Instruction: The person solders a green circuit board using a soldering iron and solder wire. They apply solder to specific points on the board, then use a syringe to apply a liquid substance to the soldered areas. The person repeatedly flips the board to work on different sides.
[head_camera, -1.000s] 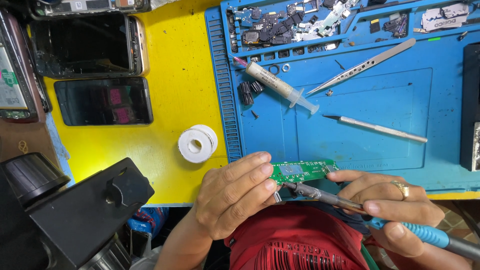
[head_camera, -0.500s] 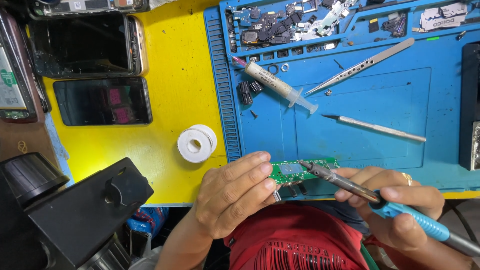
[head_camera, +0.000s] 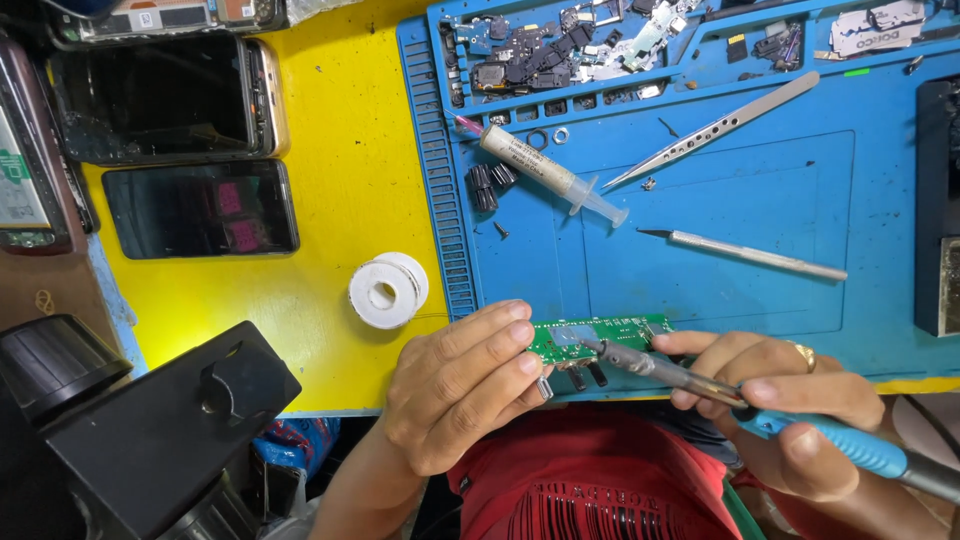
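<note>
Your left hand (head_camera: 455, 390) has its fingers (head_camera: 500, 335) closed on the left end of the green board (head_camera: 600, 333), pinning it at the near edge of the blue mat (head_camera: 760, 200). Your right hand (head_camera: 790, 410) has its fingers wrapped around the blue-handled iron (head_camera: 760, 410), a ring showing on one of them; the iron's metal tip rests on the board just right of your left fingertips. Beyond the board, on the mat, lie a pointed probe (head_camera: 745, 255), a syringe (head_camera: 545, 172) set at a slant, and tweezers (head_camera: 715, 128) angled toward the syringe's nozzle. The tray (head_camera: 600, 40) along the mat's far edge holds small loose parts. Left of the mat, on the yellow bench (head_camera: 340, 150), a white solder spool (head_camera: 388, 290) sits near your left hand, and farther left lie two dark phones (head_camera: 190, 150). A black microscope (head_camera: 150, 430) fills the near left corner.
</note>
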